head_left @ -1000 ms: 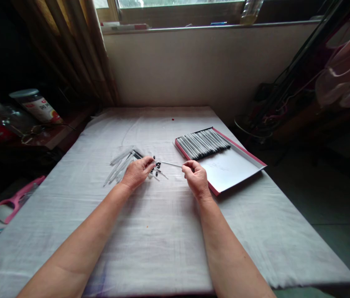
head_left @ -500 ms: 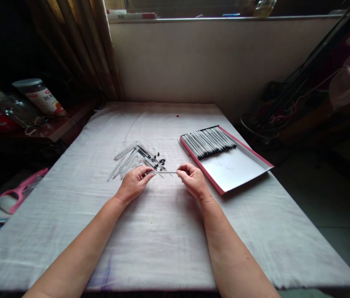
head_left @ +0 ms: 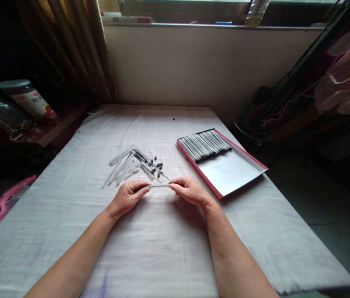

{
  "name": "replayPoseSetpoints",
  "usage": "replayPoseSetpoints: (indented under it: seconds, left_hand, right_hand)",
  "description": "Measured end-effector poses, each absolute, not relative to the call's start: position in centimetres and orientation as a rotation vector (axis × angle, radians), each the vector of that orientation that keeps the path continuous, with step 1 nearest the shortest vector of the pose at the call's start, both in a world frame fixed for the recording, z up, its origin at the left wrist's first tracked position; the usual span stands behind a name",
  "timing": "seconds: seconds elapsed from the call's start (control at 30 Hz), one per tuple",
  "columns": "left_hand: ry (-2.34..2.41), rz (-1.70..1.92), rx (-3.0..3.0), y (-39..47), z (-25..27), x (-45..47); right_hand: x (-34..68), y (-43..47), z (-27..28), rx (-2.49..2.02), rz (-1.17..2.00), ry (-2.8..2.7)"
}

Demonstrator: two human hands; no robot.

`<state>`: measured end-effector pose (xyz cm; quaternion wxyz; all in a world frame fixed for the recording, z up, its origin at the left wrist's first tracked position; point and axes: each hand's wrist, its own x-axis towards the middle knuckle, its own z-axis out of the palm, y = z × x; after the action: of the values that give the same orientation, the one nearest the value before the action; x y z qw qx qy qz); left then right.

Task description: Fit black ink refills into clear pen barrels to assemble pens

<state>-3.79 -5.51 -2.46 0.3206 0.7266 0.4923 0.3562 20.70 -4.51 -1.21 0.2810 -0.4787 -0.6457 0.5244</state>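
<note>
Between both hands lies a thin pale pen barrel [head_left: 159,186], held level just over the cloth. My left hand [head_left: 129,198] pinches its left end, and my right hand [head_left: 190,190] grips the right end, fingertips closed; what sits inside that right grip is hidden. Just beyond my left hand is a loose pile of clear pen barrels [head_left: 121,169]. Dark slim refills [head_left: 142,159] lie at the pile's right side. Several small black pen plugs [head_left: 159,166] are scattered there. To the right, a red-edged box lid [head_left: 207,180] holds a row of black-tipped pens [head_left: 206,144].
A pale cloth [head_left: 150,256] covers the table. Pink-handled scissors [head_left: 5,203] lie off its left edge, below a lidded jar [head_left: 27,98] on a side shelf. A small red bit [head_left: 174,119] rests near the far edge. Behind stands a wall [head_left: 168,66].
The view has shifted slightly, so the table things sit a little further left. Both hands still hold the pen barrel, now nearer to me and clear of the pile; my right hand has flattened somewhat.
</note>
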Motion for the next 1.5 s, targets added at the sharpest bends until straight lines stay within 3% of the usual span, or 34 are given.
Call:
replayPoseSetpoints:
  seconds: [0.47, 0.77, 1.07, 1.23, 1.5]
  left_hand:
    - [1.188, 0.915, 2.065, -5.6, -2.5, -4.2]
    - [1.37, 1.003, 1.865, -5.2, -3.1, -3.6]
    - [1.25, 1.155, 1.5, -5.1, -3.1, -3.4]
    - [1.295, 1.085, 1.575, -5.1, -3.2, -3.4]
    - [1.323, 1.04, 1.612, -5.1, -3.1, -3.6]
  right_hand:
    - [19.9, -4.4, -2.1, -1.24, 1.266, -1.815]
    - [19.2, -4.5, -1.7, -1.323, 1.201, -1.757]
    - [21.2, -3.7, 1.0, -1.468, 0.725, -1.746]
    - [24.6, 1.1, 3.1, -1.915, 0.325, -1.491]
    - [24.5, 4.7, 2.0, -2.238, 0.116, -1.624]
